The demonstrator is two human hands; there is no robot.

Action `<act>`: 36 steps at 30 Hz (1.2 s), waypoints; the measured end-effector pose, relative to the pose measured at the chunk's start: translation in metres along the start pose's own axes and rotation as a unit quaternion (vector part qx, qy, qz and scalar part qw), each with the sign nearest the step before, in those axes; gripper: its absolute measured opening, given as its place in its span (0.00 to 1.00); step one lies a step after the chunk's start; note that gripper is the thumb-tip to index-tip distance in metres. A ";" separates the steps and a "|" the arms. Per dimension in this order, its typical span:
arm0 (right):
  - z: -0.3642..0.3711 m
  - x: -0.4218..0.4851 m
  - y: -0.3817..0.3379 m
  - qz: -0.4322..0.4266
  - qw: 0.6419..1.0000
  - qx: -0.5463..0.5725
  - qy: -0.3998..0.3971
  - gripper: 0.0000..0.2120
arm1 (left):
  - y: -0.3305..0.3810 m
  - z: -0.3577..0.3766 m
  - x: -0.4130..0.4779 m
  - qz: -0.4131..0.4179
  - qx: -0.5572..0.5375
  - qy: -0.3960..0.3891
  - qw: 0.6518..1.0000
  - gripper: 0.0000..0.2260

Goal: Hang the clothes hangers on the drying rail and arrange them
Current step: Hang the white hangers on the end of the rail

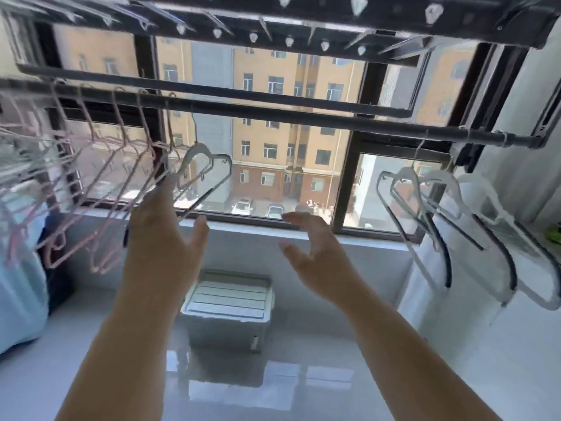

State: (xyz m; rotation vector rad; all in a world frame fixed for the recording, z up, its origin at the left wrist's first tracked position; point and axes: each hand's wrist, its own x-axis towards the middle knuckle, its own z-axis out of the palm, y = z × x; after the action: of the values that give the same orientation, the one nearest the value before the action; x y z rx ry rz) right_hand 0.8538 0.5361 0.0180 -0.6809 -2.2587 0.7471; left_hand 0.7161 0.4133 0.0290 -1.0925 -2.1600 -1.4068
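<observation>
A dark drying rail runs across the window overhead. Several pink hangers hang from its left part. A white and grey hanger hangs just right of them. My left hand is raised below that hanger, fingertips touching its lower bar, fingers spread. My right hand is lifted in the middle below the bare stretch of rail, fingers curled apart, holding nothing. Several white hangers hang at the rail's right end.
A second rail and a clip rack sit above. Below are a white window sill, a pale lidded plastic box on the glossy floor, and light blue fabric at the left.
</observation>
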 end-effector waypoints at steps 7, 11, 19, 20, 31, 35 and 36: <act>0.110 0.032 -0.052 0.055 0.980 0.133 -0.141 0.19 | -0.071 -0.051 -0.002 -0.060 0.025 -0.010 0.998 0.21; 0.149 0.051 -0.077 0.094 0.969 0.190 -0.125 0.20 | -0.080 -0.049 -0.004 -0.080 0.023 -0.068 0.994 0.21; 0.164 0.055 -0.087 0.111 0.891 0.433 -0.080 0.11 | -0.093 -0.031 0.001 -0.057 -0.054 -0.080 0.994 0.16; 0.161 0.052 -0.087 0.104 0.885 0.448 -0.068 0.11 | -0.090 -0.029 0.001 -0.041 -0.069 -0.068 0.994 0.17; 0.067 0.002 -0.040 0.058 0.890 0.444 0.090 0.11 | -0.010 0.017 -0.019 0.005 -0.265 -0.150 0.952 0.14; 0.020 -0.014 -0.017 0.048 0.893 0.435 0.108 0.05 | 0.027 0.043 -0.031 0.006 -0.325 -0.203 0.924 0.16; 0.009 -0.017 -0.011 0.050 0.894 0.434 0.103 0.06 | 0.035 0.049 -0.034 0.009 -0.336 -0.207 0.919 0.16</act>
State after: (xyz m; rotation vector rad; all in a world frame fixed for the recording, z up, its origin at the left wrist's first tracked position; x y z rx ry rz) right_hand 0.8552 0.5146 0.0126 -0.3985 -1.4634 1.5096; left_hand 0.7705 0.4505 0.0073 -1.7781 -1.9281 -2.1535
